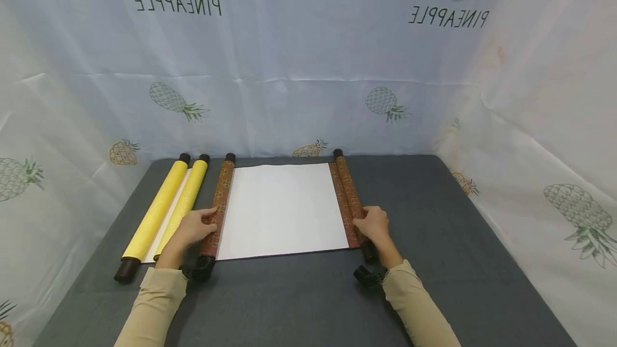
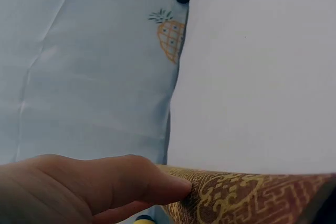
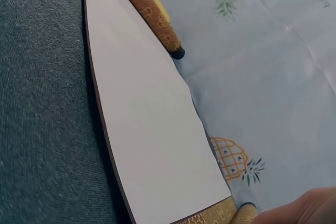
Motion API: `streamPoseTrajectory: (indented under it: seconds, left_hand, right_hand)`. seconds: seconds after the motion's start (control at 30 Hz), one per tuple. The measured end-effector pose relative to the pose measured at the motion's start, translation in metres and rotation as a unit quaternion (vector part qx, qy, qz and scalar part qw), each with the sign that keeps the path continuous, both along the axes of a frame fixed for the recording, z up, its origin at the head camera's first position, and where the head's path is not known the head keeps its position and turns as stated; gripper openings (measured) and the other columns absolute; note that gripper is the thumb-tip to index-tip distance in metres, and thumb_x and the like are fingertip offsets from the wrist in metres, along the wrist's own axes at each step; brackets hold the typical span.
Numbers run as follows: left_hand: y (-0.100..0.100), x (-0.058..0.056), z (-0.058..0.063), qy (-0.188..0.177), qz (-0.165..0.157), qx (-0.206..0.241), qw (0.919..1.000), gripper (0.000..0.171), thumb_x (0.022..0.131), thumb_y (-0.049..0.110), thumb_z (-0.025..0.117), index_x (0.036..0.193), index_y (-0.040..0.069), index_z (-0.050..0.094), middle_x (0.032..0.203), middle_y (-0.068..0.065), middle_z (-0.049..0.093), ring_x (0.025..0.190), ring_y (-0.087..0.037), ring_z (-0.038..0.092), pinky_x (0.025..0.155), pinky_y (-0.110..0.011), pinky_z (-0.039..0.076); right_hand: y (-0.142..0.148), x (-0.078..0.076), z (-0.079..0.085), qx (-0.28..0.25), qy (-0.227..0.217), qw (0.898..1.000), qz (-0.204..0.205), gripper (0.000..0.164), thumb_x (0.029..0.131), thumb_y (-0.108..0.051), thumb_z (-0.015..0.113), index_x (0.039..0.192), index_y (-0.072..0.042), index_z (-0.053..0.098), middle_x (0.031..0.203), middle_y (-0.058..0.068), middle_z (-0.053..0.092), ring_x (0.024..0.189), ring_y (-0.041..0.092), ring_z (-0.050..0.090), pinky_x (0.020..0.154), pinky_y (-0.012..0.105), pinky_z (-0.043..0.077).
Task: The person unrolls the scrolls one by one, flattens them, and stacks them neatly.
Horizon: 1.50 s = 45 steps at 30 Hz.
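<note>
A brown patterned hanging scroll lies partly unrolled on the dark table, its white paper (image 1: 284, 208) exposed between two rolled ends. My left hand (image 1: 193, 226) grips the left roll (image 1: 223, 183), thumb and fingers on its near half. In the left wrist view, a fingertip (image 2: 178, 186) presses against the gold-figured brown cloth. On the other side, my right hand (image 1: 373, 222) holds the right roller (image 1: 348, 181) near its dark lower knob (image 1: 369, 251). A brown cloth band (image 1: 341, 205) runs beside that roller. Only part of the right hand (image 3: 299, 208) shows in the right wrist view.
Left of the brown scroll, a yellow scroll (image 1: 156, 213) with two rolls lies close by, a pale strip between them. A white curtain (image 1: 308, 52) printed with pineapples stands along the table's back edge. Grey-black cloth (image 1: 289, 304) covers the table.
</note>
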<state>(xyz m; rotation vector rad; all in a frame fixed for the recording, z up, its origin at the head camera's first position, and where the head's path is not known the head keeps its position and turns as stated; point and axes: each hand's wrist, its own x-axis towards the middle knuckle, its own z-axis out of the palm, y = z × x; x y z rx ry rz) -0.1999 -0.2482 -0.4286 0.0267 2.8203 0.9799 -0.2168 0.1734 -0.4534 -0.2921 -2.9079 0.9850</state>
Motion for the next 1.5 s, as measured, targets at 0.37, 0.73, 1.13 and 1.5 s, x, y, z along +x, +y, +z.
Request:
streamPoseTrajectory:
  seconds: [0.37,0.73,1.13,1.5]
  left_hand:
    - [0.003,0.0,0.001,0.003,0.003,-0.013,0.9999,0.061,0.083,0.011,0.073,0.134,-0.013,0.048,0.126,-0.036,0.057,0.102,-0.039,0.062,0.079,-0.045,0.055]
    - [0.002,-0.002,0.005,-0.013,0.003,-0.04,0.9991,0.057,0.087,0.007,0.064,0.136,-0.014,0.044,0.129,-0.037,0.054,0.113,-0.047,0.058,0.085,-0.048,0.055]
    - [0.004,-0.002,-0.001,-0.022,-0.018,-0.059,0.9978,0.066,0.089,0.019,0.065,0.134,-0.021,0.04,0.132,-0.041,0.048,0.113,-0.048,0.055,0.089,-0.052,0.051]
    - [0.011,-0.003,-0.004,-0.013,0.005,-0.037,0.9992,0.067,0.086,0.02,0.069,0.135,-0.018,0.042,0.12,-0.036,0.059,0.101,-0.04,0.063,0.081,-0.046,0.055]
  right_hand:
    - [0.01,0.0,-0.001,-0.007,-0.012,1.0,-0.003,0.052,0.079,-0.012,0.065,0.124,0.013,0.057,0.126,0.032,0.06,0.112,0.047,0.058,0.091,0.054,0.051]
    - [0.016,0.001,-0.001,-0.009,-0.009,1.0,-0.007,0.051,0.08,-0.012,0.065,0.125,0.012,0.057,0.125,0.032,0.06,0.113,0.047,0.058,0.093,0.056,0.049]
    - [0.03,0.004,0.001,-0.001,-0.014,1.0,-0.028,0.052,0.079,-0.012,0.063,0.126,0.012,0.057,0.125,0.032,0.06,0.113,0.048,0.057,0.094,0.057,0.047]
    - [0.046,0.008,0.002,-0.02,-0.024,0.999,-0.042,0.053,0.08,-0.012,0.064,0.127,0.012,0.056,0.123,0.032,0.06,0.114,0.049,0.055,0.095,0.058,0.046]
